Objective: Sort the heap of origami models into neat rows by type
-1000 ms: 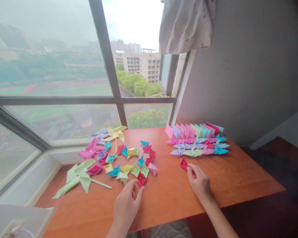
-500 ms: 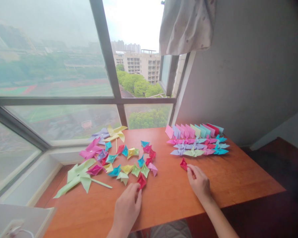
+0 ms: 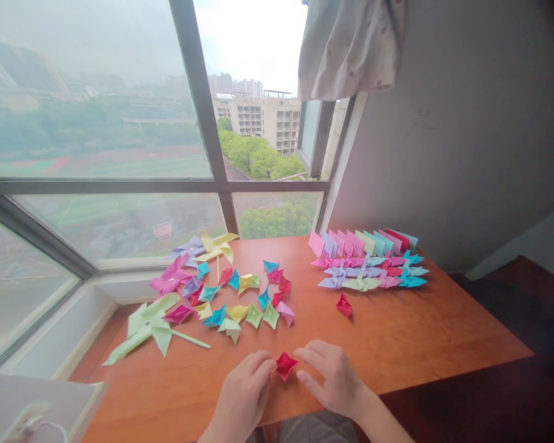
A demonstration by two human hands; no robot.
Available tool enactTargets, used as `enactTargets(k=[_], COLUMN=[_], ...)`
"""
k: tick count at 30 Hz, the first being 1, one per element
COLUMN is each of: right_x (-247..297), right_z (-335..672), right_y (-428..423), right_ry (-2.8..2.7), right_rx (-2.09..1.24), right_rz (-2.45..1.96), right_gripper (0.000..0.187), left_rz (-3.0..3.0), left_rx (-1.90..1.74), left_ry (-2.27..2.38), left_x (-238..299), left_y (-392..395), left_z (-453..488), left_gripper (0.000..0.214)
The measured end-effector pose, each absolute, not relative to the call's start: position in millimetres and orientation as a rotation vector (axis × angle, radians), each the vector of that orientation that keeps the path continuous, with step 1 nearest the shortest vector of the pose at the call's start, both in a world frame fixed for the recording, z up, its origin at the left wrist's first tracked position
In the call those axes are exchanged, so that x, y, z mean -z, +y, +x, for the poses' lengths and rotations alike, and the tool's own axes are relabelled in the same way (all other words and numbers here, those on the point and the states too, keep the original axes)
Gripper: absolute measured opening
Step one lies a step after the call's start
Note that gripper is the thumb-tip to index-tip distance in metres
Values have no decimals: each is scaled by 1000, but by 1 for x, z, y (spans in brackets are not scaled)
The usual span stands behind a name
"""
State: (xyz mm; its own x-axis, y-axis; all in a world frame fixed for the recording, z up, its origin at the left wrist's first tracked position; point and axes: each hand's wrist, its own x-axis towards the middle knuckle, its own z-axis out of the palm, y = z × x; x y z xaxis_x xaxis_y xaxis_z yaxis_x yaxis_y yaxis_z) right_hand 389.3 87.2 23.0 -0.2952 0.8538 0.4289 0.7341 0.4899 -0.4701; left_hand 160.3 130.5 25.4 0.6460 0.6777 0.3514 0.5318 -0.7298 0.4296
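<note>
A small red folded paper piece [image 3: 285,365] lies near the front edge of the wooden table [image 3: 425,335]. My left hand [image 3: 243,394] pinches its left side with thumb and fingers. On its right, my right hand [image 3: 333,378] touches it with curled fingertips. Another red folded piece [image 3: 344,304] lies alone farther back on the right. A loose ring of small coloured folded pieces [image 3: 240,295] sits beyond my hands.
Paper pinwheels in green [image 3: 150,327], pink [image 3: 168,280] and yellow [image 3: 216,246] lie at the left near the window. Rows of coloured folded papers [image 3: 369,261] sit at the back right by the grey wall. A white box [image 3: 28,412] is at the lower left.
My left hand has drawn the red piece out of the ring toward the front edge. My right hand has left the other red piece and come over to it.
</note>
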Motion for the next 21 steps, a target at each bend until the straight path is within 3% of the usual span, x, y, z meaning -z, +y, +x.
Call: enactTargets(k=[3, 21], right_x=[-26, -14], right_z=[382, 400], right_y=[84, 71], right_ry=[-2177, -2104], right_rx=[-203, -151], right_rz=[-1301, -1373], right_gripper=[14, 18], left_rz=[2564, 2370], left_rx=[-737, -808], left_ry=[959, 820], left_x=[-23, -12], left_y=[132, 137], left_z=[166, 175], left_gripper=[26, 33])
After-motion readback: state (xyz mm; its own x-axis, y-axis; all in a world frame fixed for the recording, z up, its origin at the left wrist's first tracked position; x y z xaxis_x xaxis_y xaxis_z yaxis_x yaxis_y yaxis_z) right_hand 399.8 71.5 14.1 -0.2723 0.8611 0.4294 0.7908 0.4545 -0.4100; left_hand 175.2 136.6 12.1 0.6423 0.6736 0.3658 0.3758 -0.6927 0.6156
